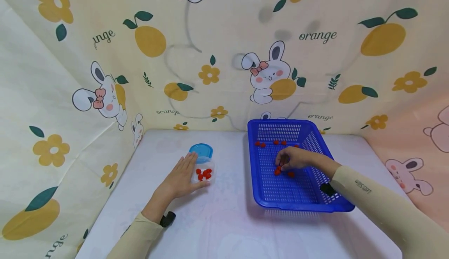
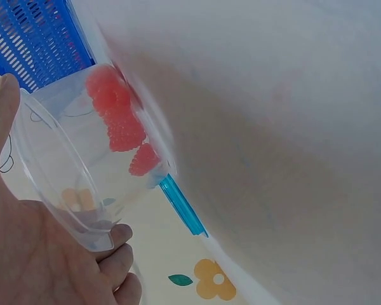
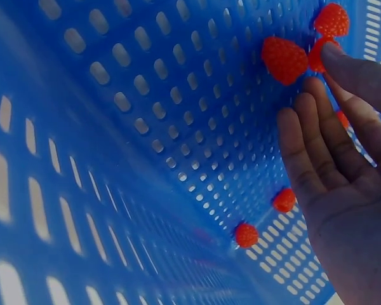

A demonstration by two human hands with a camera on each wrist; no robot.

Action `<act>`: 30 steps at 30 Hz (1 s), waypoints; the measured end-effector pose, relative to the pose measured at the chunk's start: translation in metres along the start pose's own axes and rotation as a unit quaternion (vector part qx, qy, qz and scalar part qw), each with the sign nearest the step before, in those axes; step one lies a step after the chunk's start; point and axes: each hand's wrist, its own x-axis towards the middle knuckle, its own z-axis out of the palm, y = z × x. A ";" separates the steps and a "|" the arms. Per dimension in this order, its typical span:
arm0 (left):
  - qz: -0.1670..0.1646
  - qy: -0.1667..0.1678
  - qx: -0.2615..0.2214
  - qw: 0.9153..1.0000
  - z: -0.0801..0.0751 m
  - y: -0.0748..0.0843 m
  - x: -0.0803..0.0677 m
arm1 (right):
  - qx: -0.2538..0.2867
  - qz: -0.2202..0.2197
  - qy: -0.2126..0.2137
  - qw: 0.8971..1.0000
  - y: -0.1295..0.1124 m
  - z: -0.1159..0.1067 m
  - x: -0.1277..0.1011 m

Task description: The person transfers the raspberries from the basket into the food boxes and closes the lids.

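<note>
My right hand [image 1: 292, 158] reaches into a blue plastic basket [image 1: 257, 189]. Its thumb and index finger pinch a red raspberry [image 3: 317, 56], while the other fingers extend beside them. Close to that berry lie another raspberry [image 3: 284, 60] and one more nearer the edge of the right wrist view. On the left, my left hand [image 1: 180, 177] rests against a small clear plastic container [image 1: 213, 173], its straight fingers along the left side and thumb across the near side. Several raspberries [image 2: 124, 127] lie in the container. Its blue lid [image 1: 201, 152] hangs open at the far side.
More raspberries [image 1: 280, 142] lie along the basket's far end. The basket stands on the right part of a white-covered table [image 1: 224, 228], its perforated walls rising around my right hand. Printed cloth [image 1: 224, 37] hangs behind the table and at both sides.
</note>
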 end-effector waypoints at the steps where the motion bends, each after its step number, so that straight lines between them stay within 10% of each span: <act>1: 0.000 0.001 -0.002 1.000 0.000 0.000 0.000 | 0.000 -0.001 -0.002 1.000 0.001 0.000 0.000; 30: -0.004 0.003 0.006 1.000 0.000 0.002 0.000 | -0.012 -0.024 0.071 0.997 -0.005 -0.010 0.005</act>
